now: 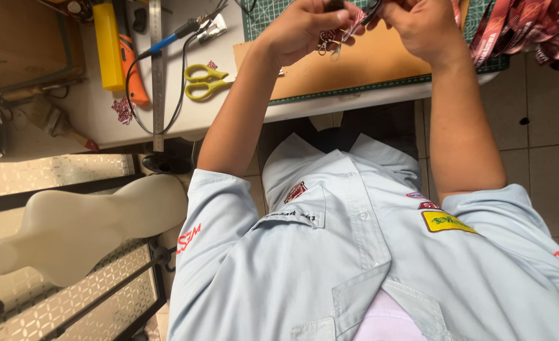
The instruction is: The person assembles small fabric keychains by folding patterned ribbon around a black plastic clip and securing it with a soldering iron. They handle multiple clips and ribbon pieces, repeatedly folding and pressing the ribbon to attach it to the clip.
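The left hand [305, 28] is curled over a small cluster of silver metal clasps [327, 43], which dangle just beneath its fingers, above a tan cardboard sheet [355, 66]. A thin red strap [354, 28] runs from that hand up toward the right hand [421, 25]; the two hands sit close together, nearly touching at the fingertips. The right hand is clenched around a small dark tool [371, 7], of which only a dark piece shows between the fingers at the top edge, too little to tell what kind it is.

Under both hands and the cardboard lies a green gridded cutting mat [355, 95] on a white table [229, 117]. To the left of the left hand, on the bare tabletop, rest yellow-handled scissors [205, 81]. Farther left, a long steel ruler [157, 69] lies across the table, with a black cable [181, 76] looping past it from a blue-handled soldering iron [178, 33]. Beyond the ruler lie a yellow plastic block [109, 44] and an orange-handled utility knife [131, 66], side by side. To the right of the right hand, a bundle of dark red lanyards [526, 28] hangs over the table edge. Below the forearms, the person's light blue shirt [355, 265] with sewn patches fills the foreground.
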